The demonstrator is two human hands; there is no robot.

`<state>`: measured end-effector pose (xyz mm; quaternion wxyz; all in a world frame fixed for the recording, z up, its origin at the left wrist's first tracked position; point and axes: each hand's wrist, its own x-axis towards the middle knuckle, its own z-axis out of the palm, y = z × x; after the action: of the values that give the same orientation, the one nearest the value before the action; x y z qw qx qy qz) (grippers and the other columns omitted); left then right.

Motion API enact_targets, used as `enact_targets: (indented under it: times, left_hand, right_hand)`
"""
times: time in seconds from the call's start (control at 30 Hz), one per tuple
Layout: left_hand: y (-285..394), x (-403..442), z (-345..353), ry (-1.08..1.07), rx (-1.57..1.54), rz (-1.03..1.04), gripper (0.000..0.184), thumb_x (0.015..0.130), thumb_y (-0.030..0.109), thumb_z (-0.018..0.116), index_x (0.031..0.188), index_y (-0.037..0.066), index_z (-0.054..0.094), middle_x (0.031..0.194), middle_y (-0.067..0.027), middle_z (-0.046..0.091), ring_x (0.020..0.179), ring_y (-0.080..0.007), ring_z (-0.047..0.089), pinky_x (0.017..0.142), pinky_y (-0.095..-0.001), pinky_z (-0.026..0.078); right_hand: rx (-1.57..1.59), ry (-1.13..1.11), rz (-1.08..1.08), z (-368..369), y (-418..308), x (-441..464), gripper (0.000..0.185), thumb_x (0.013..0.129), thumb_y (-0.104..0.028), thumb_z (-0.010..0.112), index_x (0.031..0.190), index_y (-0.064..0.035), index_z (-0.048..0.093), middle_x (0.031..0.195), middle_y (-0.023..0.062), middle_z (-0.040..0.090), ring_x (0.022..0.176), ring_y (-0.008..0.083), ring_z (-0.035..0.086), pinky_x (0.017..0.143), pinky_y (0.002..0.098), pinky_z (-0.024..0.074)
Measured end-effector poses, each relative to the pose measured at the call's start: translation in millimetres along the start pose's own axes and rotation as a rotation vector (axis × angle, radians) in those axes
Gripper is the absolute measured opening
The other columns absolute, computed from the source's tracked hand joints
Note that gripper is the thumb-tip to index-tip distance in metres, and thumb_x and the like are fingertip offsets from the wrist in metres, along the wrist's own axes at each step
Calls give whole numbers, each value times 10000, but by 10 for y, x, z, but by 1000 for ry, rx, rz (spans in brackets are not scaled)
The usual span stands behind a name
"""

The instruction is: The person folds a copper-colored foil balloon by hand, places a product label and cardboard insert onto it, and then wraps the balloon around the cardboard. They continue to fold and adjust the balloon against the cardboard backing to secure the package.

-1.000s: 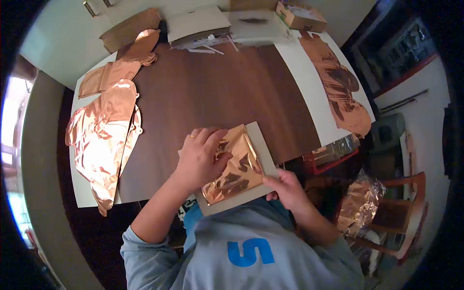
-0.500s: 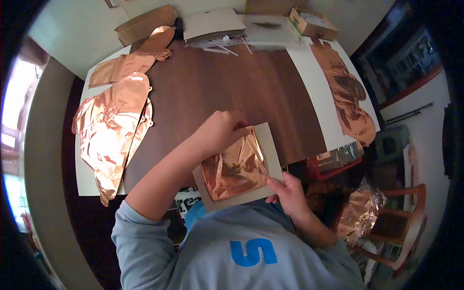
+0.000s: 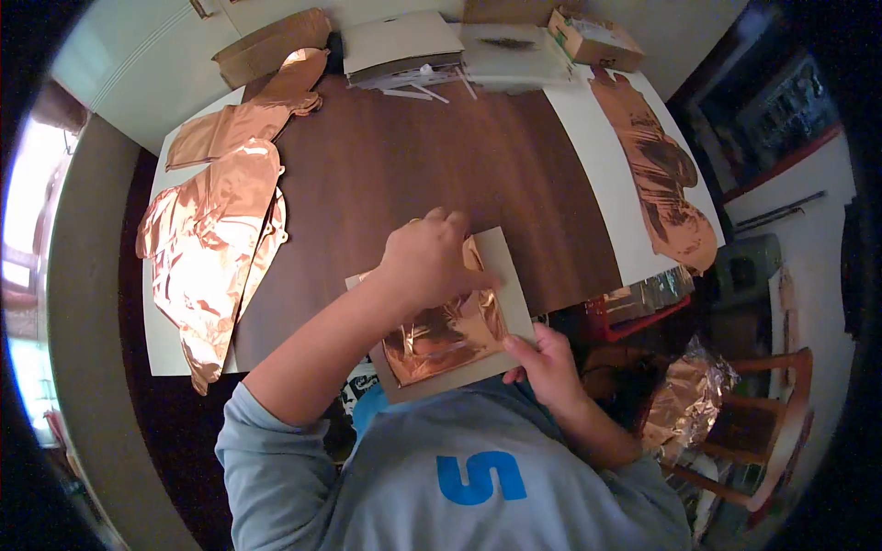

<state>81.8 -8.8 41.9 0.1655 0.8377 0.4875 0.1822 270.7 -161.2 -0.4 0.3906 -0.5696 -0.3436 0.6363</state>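
Note:
A square pale card [image 3: 509, 261] with copper-coloured foil [image 3: 441, 344] folded flat on its face is tilted in front of my chest, over the near table edge. My right hand [image 3: 544, 365] grips the card's lower right edge, thumb on top and fingers beneath. Across the upper part of the foil lies my left hand [image 3: 427, 257], its thumb spread to the right and apart from the fingers. The fingertips of this hand are partly hidden behind the knuckles.
Shiny copper foil balloons [image 3: 211, 248] lie flat at the table's left, and another foil balloon [image 3: 657, 174] lies on a white board at the right. Cardboard boxes [image 3: 404, 41] and white strips [image 3: 430, 93] sit at the back. A wooden chair [image 3: 790, 404] with crumpled foil [image 3: 684, 404] stands right.
My left hand has moved from the card's upper edge down and right onto the foil, its thumb now spread. The right hand keeps its grip on the card.

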Motion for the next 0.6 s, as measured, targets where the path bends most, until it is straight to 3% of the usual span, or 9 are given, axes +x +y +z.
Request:
enact_targets:
  times: [0.17,0.27,0.37,0.47,0.57,0.6]
  left_hand:
    - [-179,143,-82,-248,-474,-249,309,841,282,755,890,-15,688,745,-119,671,639,-182,639,602,-342,517]
    - [-325,166,-62,-168,-473,-239,175,883,168,719,930,1,693,716,-44,643,629,-81,578,557,-272,475]
    - [-401,128,-148,-246,-657,-294,183,897,190,716,959,18,699,724,-15,646,608,-73,561,539,-248,455]
    - [-521,42,-292,-373,-726,-359,253,853,216,727,968,-8,708,787,-82,686,729,-134,636,681,-321,531]
    - [-509,-18,-378,-375,-658,-343,168,907,178,705,967,21,702,737,-11,655,602,-62,557,503,-237,436]
    - [-517,-28,-373,-359,-627,-325,167,905,174,706,962,17,705,742,-14,659,597,-64,558,496,-240,436]
  right_hand:
    - [12,3,-23,-22,74,27,240,979,-195,613,1110,6,619,978,83,696,656,120,648,539,262,558]
    - [-11,15,-28,-15,33,10,242,978,-206,614,1101,3,619,936,75,690,631,116,638,528,261,548]
    - [17,49,-55,-11,64,17,248,976,-222,618,1089,-2,621,887,60,677,607,107,622,514,260,536]
    - [7,99,-25,-23,29,4,250,975,-231,620,1085,-6,620,855,48,666,579,102,607,500,254,524]
    - [9,99,-64,-37,4,12,241,975,-223,620,1083,-8,616,855,48,669,569,101,606,495,250,520]
    - [6,100,-56,-33,8,12,240,975,-220,620,1086,-8,615,856,49,670,567,100,605,494,249,519]
